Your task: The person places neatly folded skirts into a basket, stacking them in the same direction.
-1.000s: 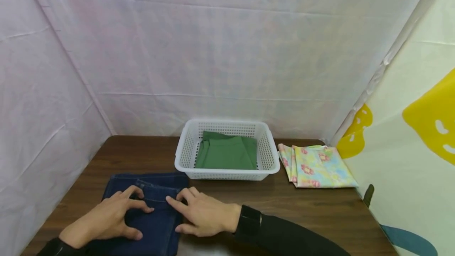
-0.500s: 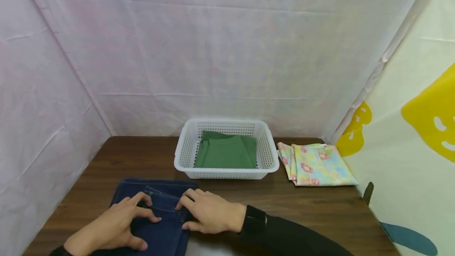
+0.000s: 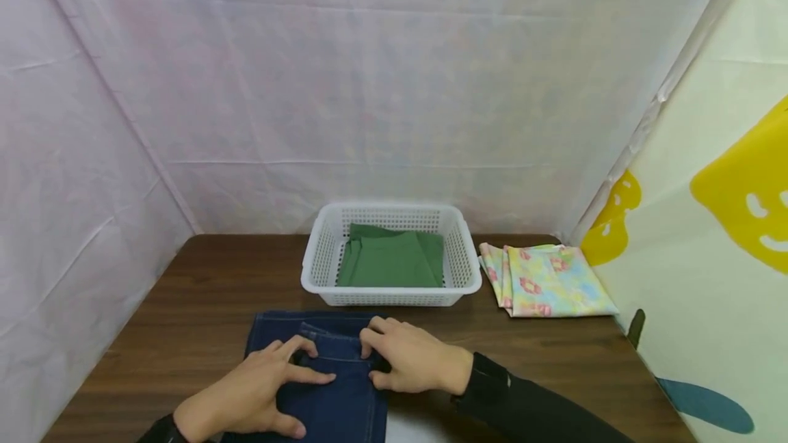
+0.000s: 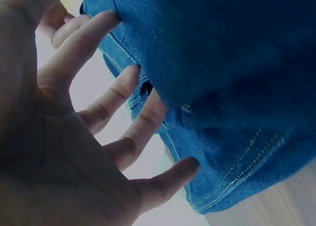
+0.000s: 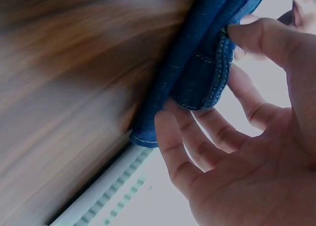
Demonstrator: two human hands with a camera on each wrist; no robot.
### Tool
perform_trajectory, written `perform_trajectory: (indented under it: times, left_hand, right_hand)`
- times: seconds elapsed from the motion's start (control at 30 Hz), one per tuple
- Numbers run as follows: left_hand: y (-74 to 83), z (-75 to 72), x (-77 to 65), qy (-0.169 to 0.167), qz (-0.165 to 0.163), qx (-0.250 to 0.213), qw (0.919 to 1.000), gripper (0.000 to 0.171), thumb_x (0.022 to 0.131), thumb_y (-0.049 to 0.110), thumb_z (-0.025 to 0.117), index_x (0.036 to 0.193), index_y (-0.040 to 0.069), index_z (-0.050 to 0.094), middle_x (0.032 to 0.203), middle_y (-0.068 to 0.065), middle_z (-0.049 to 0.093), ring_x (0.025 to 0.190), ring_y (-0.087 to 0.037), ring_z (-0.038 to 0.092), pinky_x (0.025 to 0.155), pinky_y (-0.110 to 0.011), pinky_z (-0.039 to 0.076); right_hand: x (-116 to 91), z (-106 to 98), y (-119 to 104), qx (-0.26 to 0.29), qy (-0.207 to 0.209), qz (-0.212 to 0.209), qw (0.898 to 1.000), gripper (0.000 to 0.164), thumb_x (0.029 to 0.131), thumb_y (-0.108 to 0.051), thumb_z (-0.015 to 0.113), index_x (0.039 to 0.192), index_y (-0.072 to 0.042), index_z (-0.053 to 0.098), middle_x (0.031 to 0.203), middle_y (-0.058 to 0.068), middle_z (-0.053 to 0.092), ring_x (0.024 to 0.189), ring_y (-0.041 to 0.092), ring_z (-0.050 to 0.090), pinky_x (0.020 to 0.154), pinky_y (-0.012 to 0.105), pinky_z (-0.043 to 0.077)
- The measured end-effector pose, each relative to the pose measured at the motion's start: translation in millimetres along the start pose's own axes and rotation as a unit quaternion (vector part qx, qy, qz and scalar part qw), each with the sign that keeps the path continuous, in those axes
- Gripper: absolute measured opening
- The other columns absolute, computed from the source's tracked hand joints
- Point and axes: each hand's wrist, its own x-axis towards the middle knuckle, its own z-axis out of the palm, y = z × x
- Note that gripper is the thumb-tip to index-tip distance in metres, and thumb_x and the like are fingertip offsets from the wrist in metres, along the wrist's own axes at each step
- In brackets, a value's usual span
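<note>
Folded dark blue jeans [image 3: 332, 398] lie at the front of the table, waistband toward the far side. My left hand [image 3: 261, 388] rests on them from the left, fingers spread and thumb apart. The left wrist view shows its fingertips touching the denim [image 4: 222, 63], one tucked at a fold. At the right edge, my right hand [image 3: 418, 357] pinches the waistband corner. In the right wrist view its thumb lies on the stitched band [image 5: 219, 73] and the fingers reach around the folded edge.
A white plastic basket [image 3: 314, 279] stands at the table's back middle, with a folded green garment [image 3: 394, 262] inside. Right of it lies a folded floral cloth [image 3: 554, 282]. White fabric walls [image 3: 369, 87] enclose the wooden table [image 3: 523, 374].
Both hands and the jeans have slid to the right across the table, stopping in front of the basket. The basket and floral cloth stay put.
</note>
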Motion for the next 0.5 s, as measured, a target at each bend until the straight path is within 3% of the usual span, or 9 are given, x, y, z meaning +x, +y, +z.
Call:
perform_trajectory:
  times: [0.23,0.4,0.5]
  left_hand:
    - [22.8,8.9,29.4,-0.025,0.017,-0.026,0.9992,0.076,0.092,0.058,0.098,0.161,0.048,0.068,0.169,-0.005,0.055,0.14,-0.042,0.06,0.097,-0.078,0.059]
    - [35.9,17.1,47.6,-0.027,0.034,-0.029,0.9987,0.075,0.099,0.06,0.09,0.167,0.044,0.063,0.177,-0.004,0.05,0.144,-0.036,0.057,0.101,-0.07,0.06]
    - [42.6,20.2,57.6,-0.03,0.033,-0.032,0.9985,0.075,0.101,0.058,0.089,0.169,0.043,0.061,0.18,-0.002,0.048,0.148,-0.036,0.056,0.103,-0.072,0.06]
  right_hand:
    - [-33.6,-9.6,24.7,0.049,0.01,0.048,0.998,0.026,0.102,-0.021,0.089,0.115,-0.025,0.067,0.117,-0.005,0.062,0.09,0.004,0.051,0.074,0.021,0.048]
    - [-56.9,-12.8,44.1,0.065,0.033,0.077,0.994,0.028,0.1,-0.017,0.089,0.114,-0.025,0.066,0.115,-0.004,0.061,0.092,0.006,0.051,0.077,0.023,0.048]
    - [-67.7,-14.7,53.5,0.069,0.046,0.088,0.993,0.03,0.098,-0.015,0.089,0.114,-0.025,0.066,0.116,-0.004,0.061,0.09,0.006,0.052,0.077,0.025,0.049]
